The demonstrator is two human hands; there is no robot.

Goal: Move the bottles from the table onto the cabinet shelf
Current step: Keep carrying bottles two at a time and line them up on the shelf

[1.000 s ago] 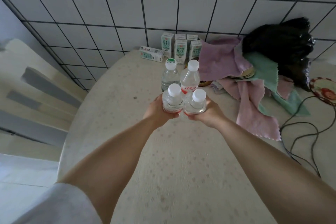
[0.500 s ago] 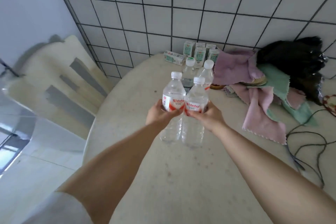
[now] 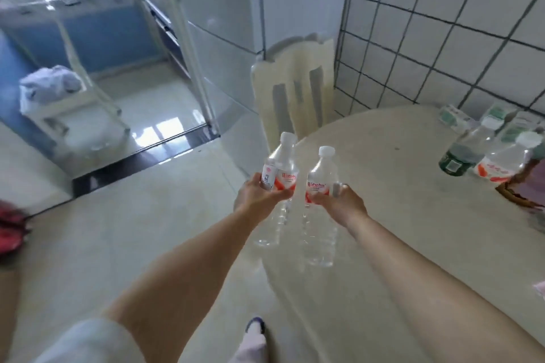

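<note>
My left hand [image 3: 256,196] grips a clear water bottle [image 3: 280,174] with a red and white label, held upright in the air off the table's left edge. My right hand [image 3: 339,203] grips a second bottle of the same kind [image 3: 320,183] just to its right. Both have white caps. Two more bottles stay on the round cream table [image 3: 398,191] at the far right: one with a green label [image 3: 463,153] and one with a red label [image 3: 507,159]. No cabinet shelf shows.
A cream chair [image 3: 295,91] stands against the table's far edge by the tiled wall. Small green drink cartons [image 3: 501,121] sit behind the table bottles. Left, a glass sliding door [image 3: 182,47] opens onto a room with blue cabinets [image 3: 88,35]. My foot [image 3: 253,333] is on the floor.
I have turned left, away from the table, carrying both bottles off its edge; the two bottles have drawn slightly apart. The doorway and floor came into view.
</note>
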